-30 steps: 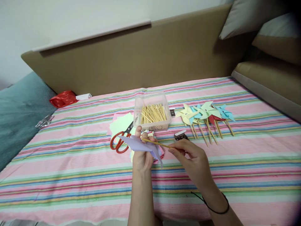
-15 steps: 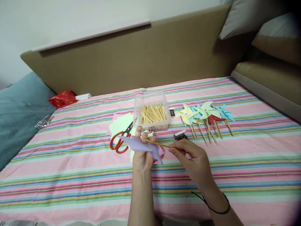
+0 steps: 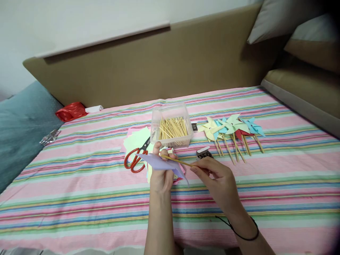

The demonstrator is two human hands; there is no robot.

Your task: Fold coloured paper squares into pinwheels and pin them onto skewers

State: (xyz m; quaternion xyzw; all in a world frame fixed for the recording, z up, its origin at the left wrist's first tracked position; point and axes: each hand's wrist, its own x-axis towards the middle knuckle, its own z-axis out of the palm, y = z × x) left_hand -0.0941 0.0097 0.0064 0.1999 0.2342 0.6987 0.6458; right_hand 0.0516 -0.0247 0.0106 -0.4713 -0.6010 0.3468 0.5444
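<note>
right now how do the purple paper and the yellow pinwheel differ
The purple paper is held up in the left hand; the yellow pinwheel lies on the cloth. The purple paper shows nearly edge-on; the yellow pinwheel faces up. Both have pointed tips.

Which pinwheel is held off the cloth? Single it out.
The purple pinwheel, held in the left hand; the other pinwheels lie on the striped cloth.

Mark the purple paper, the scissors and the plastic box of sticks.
Purple paper (image 3: 159, 164), head view: middle of the sheet.
Scissors (image 3: 145, 144), head view: dark blade, just above the handles.
Plastic box (image 3: 171, 112), head view: bare back wall.
</note>
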